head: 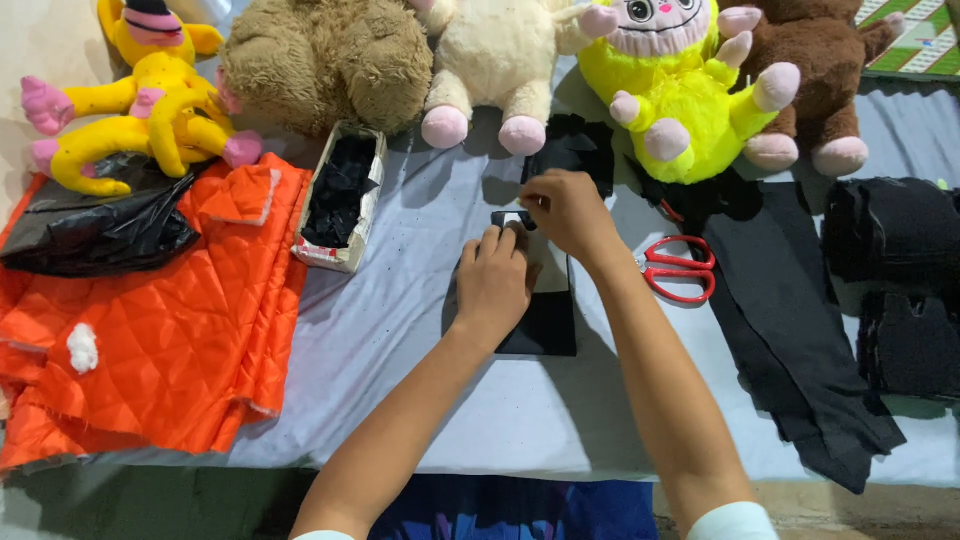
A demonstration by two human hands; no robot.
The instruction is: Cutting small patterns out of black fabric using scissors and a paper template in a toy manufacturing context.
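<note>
Grey-sheeted table (400,340); left hand (492,285) flat on black fabric (545,325), right hand (568,210) pinching its edge.

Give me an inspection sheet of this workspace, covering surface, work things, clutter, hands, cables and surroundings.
Surface: grey cloth-covered table, wrinkled, specked with dark lint.
Work things: flat black fabric piece with a pale rectangular template lying on it.
Clutter: red-handled scissors; long black fabric strip; orange quilted fabric; black plastic bag; small cardboard box of black scraps; stacked black cut pieces; row of plush toys.
Hands: left hand pressed flat on the template; right hand pinching at its top edge.
Cables: nothing seen.
Surroundings: dark floor below the table's near edge.
</note>
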